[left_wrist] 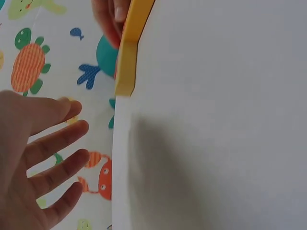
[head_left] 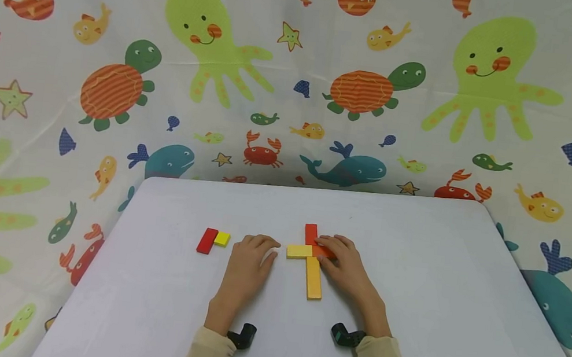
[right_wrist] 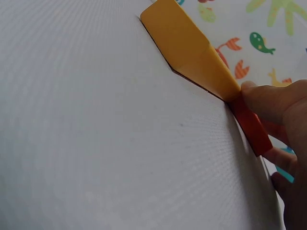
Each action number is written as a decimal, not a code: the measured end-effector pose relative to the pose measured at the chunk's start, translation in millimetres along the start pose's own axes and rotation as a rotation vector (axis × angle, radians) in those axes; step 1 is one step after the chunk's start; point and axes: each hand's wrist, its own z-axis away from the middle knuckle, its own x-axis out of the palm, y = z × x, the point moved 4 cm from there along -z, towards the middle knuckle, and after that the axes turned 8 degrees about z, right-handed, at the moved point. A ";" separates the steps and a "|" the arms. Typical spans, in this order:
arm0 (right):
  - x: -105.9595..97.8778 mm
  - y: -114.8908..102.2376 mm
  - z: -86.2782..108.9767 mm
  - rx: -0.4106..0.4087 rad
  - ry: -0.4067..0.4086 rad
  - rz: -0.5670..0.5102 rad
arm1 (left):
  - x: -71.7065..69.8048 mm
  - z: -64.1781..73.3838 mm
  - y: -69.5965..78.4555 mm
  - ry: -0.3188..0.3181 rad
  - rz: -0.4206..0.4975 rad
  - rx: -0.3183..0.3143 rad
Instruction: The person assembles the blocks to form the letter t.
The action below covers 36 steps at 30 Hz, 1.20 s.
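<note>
In the head view, flat blocks lie joined in a cross on the white table. A red block (head_left: 310, 233) points away, a short yellow block (head_left: 299, 252) points left, and a long yellow block (head_left: 314, 278) points toward me. The right arm of the cross is an orange-red block (head_left: 321, 252), which my right hand (head_left: 348, 269) pinches; the right wrist view has the thumb on one side of this block (right_wrist: 252, 125) and fingers at the other. My left hand (head_left: 248, 264) hovers left of the short yellow block, its fingers relaxed and holding nothing.
Left of my left hand, another red block (head_left: 207, 240) lies against a small yellow block (head_left: 222, 239). The white table (head_left: 147, 303) ends at the back against a cloth (head_left: 298, 57) printed with sea animals. Black cameras sit on both wrists.
</note>
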 end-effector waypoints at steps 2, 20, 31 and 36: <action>-0.3 0.4 -0.2 -0.006 0.001 -0.001 | -4.3 -3.0 -7.5 -0.017 -0.032 -0.022; 2.1 1.5 -1.3 0.020 -0.017 -0.002 | -40.8 -1.6 -56.6 -0.033 -0.148 -0.127; 2.6 2.5 -0.8 0.026 -0.016 -0.007 | -31.7 2.0 -86.3 -0.066 -0.122 -0.214; 2.0 2.0 -0.6 0.016 -0.007 -0.009 | -29.8 4.7 -89.8 -0.073 -0.105 -0.232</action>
